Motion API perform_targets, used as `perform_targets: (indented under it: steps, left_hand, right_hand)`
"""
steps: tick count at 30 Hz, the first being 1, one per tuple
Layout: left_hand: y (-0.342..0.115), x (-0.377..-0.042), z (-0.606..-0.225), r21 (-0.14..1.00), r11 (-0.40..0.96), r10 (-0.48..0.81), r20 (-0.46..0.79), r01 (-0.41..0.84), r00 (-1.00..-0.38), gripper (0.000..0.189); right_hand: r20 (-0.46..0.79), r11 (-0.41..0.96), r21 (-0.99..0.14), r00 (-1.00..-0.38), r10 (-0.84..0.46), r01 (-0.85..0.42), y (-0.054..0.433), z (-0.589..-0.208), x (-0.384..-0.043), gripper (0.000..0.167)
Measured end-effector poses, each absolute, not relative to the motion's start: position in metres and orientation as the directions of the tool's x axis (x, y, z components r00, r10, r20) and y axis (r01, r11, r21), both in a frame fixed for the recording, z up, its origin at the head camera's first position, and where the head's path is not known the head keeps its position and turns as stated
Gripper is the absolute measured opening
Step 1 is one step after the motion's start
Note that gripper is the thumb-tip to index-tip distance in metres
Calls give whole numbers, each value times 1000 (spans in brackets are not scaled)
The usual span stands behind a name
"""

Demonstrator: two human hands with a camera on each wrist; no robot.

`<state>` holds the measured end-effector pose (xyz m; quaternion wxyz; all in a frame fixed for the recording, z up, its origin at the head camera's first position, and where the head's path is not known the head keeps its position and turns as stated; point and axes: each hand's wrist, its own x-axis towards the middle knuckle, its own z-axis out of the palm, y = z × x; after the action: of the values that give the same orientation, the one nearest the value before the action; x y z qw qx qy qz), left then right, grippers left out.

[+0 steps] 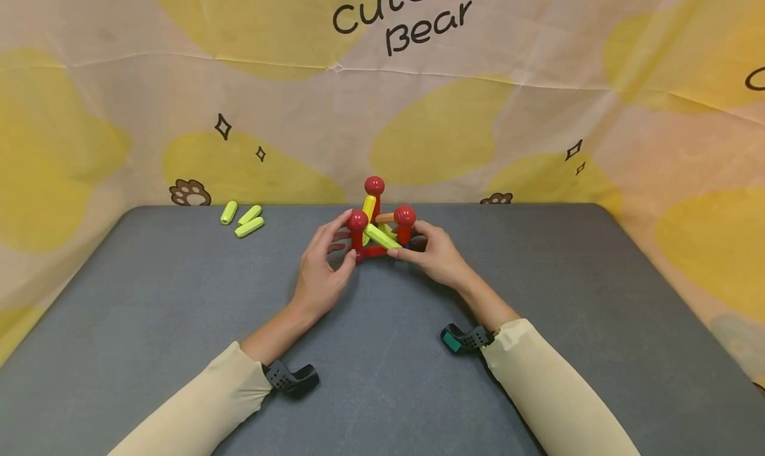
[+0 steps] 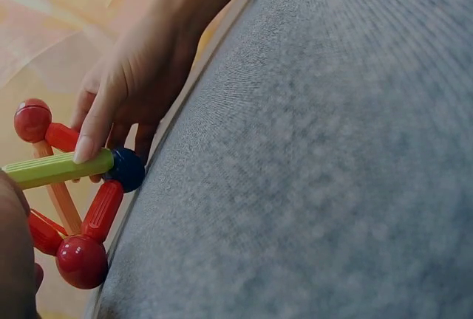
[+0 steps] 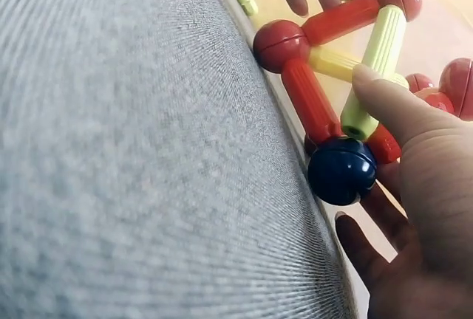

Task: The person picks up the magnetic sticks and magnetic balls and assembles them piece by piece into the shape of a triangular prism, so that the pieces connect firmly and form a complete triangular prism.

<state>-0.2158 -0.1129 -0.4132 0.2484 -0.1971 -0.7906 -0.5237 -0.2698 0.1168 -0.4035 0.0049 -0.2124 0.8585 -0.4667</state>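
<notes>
A toy frame of magnetic sticks and balls stands in the middle of the table. Red balls [image 1: 374,185] top its red upright sticks [image 1: 404,234]. My left hand [image 1: 319,277] holds the frame's left corner, index finger near the upper red ball [image 1: 357,220] and thumb by the lower one. With its thumb on a light green stick [image 1: 382,236], my right hand [image 1: 439,253] grips that stick at the frame's near side. The stick slants from the left upper ball down toward a blue ball [image 3: 342,171]. Its lower end sits close to that ball. Yellow [image 1: 370,208] and orange sticks [image 1: 385,218] run between the corners.
Several loose light green sticks [image 1: 249,227] lie at the back left of the grey table [image 1: 382,376]. A printed cloth [image 1: 442,131] hangs right behind the table's back edge. Each wrist wears a dark camera band [image 1: 291,378].
</notes>
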Motion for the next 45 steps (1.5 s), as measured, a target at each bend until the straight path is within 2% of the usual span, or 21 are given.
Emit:
perform_targets:
  steps: [5,14,20,27,30,35,37,39,43,45]
  left_hand:
    - [-113,-216,-412,734,372,47,596,568,-801,67]
    - [-114,-216,-409,734,372,47,596,568,-802,67]
    - [-114,-217,-409,730,361,69,600,580,-797,67]
    - [-117,-220,-406,746,396,94,547,535,-832,69]
    - [-126,-226,-403,725,435,98,551,534,-829,57]
    - [-163,-241,-398,624,558,48,633,547,-773,25]
    - [-184,-246,-397,598,637,5,628,487,-778,23]
    - [-207,-250,-397,593,714,-57,580,373,-813,25]
    - [-240,-250,-399,569,814,-171,426,116,-889,31]
    - [-248,-249,-401,551,833,-190,362,45,-913,34]
  right_hand:
    - [209,443,-820,-910,-358,-362,117,-404,-270,33]
    - [251,448,-812,-917,-310,-374,116,-404,-271,36]
    - [263,437,-819,-921,-288,-371,116,-406,-274,32]
    - [259,373,-853,-916,-305,-365,122,-409,-275,33]
    - [250,368,-858,-918,-308,-357,125,-412,-275,33]
    - [228,376,-863,-923,-309,-339,128,-414,-273,32]
    - [219,374,-866,-925,-311,-332,127,-411,-269,30]
    - [211,374,-868,-925,-317,-326,125,-410,-269,31]
    - [205,373,-872,-927,-313,-318,123,-409,-269,35]
    - [213,365,-873,-926,-311,-324,125,-413,-272,36]
